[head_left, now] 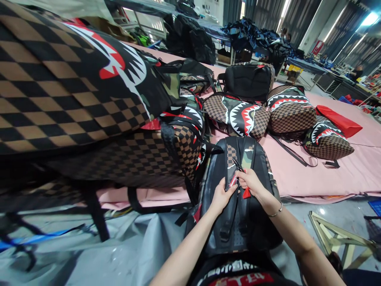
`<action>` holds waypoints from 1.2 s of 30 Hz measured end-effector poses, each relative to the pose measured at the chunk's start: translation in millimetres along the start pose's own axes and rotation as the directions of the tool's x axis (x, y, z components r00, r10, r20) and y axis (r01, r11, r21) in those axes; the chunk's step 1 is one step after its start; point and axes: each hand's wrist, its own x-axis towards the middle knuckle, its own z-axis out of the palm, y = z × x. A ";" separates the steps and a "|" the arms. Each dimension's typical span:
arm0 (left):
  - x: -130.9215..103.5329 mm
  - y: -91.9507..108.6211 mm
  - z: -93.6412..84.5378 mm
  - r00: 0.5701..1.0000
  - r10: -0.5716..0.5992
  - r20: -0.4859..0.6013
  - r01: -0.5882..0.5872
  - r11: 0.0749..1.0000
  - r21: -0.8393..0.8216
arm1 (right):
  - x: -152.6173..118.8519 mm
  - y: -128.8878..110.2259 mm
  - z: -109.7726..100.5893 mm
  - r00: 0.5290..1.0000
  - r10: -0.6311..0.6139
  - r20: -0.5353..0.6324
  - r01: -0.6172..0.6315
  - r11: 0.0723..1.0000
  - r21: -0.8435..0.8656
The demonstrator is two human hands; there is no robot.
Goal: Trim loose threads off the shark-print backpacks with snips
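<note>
A black backpack [262,222] with a checkered and camouflage pattern lies in front of me, back panel and shoulder straps facing up. Over its straps, my left hand [222,195] pinches a small red-and-white label [233,181]. Close beside it, my right hand [250,183] is closed around small dark thread snips [238,165], whose pointed tips aim up and to the left. A red tab [247,193] hangs just under the right hand; what it is attached to is hidden. The two hands are almost touching.
Checkered shark-mouth backpacks [247,115] lie across the pink-covered table [333,178]. A large stack of bags [74,79] rises close on my left. A red pouch [339,121] lies at the right. Grey sheeting [143,242] hangs below the table, and a cream frame [336,234] stands at lower right.
</note>
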 end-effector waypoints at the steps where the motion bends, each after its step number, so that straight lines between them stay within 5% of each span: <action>1: 0.2 -0.8 -0.6 1.000 -0.002 0.003 0.002 1.000 -0.001 | -3.1 -1.7 0.7 1.000 -0.013 -0.001 0.013 1.000 -0.013; 4: 0.3 -2.6 -4.4 1.000 0.012 0.006 -0.012 1.000 -0.001 | -19.5 -9.0 1.7 0.984 -0.153 0.086 0.169 0.958 -0.232; 7: -1.2 -1.2 -10.1 1.000 0.011 0.022 -0.011 1.000 0.002 | -42.1 -16.6 3.0 0.901 -0.250 0.354 0.411 0.753 -0.514; 11: -5.9 5.3 -16.0 0.979 -0.091 0.182 0.099 0.995 -0.032 | -67.1 -13.5 6.0 0.816 -0.234 0.529 0.546 0.612 -0.572; 15: -10.8 7.0 -14.0 0.980 -0.032 0.198 0.042 0.998 -0.050 | -83.5 1.8 12.2 0.834 -0.246 0.494 0.527 0.620 -0.581; 21: -17.1 -6.2 -8.5 0.972 0.167 -0.165 -0.146 0.980 0.134 | -94.7 17.2 21.3 0.891 -0.206 0.404 0.451 0.501 -0.739; 27: -24.5 -4.5 -12.1 0.938 0.199 -0.285 -0.130 0.961 0.243 | -85.1 18.2 1.3 0.923 -0.381 0.054 0.293 0.605 -0.741; 30: -24.4 2.2 -11.7 0.935 0.171 -0.309 -0.107 0.971 0.213 | -76.0 18.5 -14.5 0.889 -0.448 -0.091 0.187 0.538 -0.822; 32: -22.7 6.2 -11.4 0.937 0.132 -0.324 -0.079 0.982 0.173 | -71.3 22.0 -21.5 0.866 -0.492 -0.086 0.163 0.441 -0.883; 36: -19.7 11.4 -11.9 0.945 0.051 -0.322 -0.026 0.996 0.081 | -66.0 34.0 -23.3 0.815 -0.559 0.155 0.336 0.237 -0.911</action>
